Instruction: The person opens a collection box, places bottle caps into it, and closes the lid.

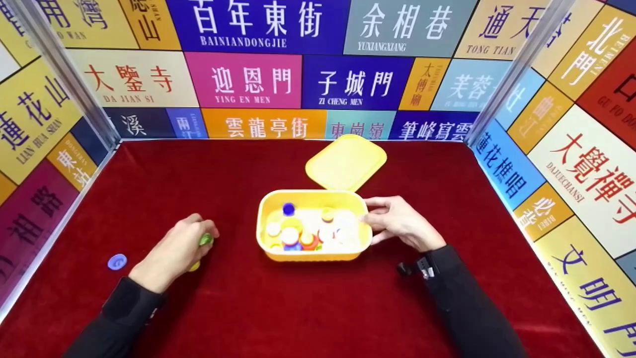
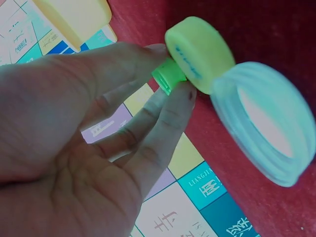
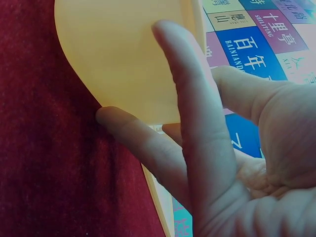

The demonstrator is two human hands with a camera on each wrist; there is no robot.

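My left hand point(image 1: 181, 246) pinches a small green bottle cap point(image 2: 169, 76) between its fingertips, low over the red cloth. Just beyond that cap lies a yellow cap point(image 2: 200, 54), partly hidden by the hand in the head view. A blue cap point(image 1: 117, 261) rests on the cloth to the left of this hand. My right hand point(image 1: 400, 223) holds the right side of a yellow plastic box point(image 1: 310, 256), its fingers point(image 3: 136, 131) against the outer wall and its thumb near the rim. Inside the box are several caps, among them a dark blue one point(image 1: 288, 209); glare washes out some.
A yellow lid point(image 1: 346, 161) lies behind the box on the red cloth point(image 1: 223, 318). Panels printed with large characters point(image 1: 251, 79) stand around the back and sides, with metal posts point(image 1: 84, 84) at the corners.
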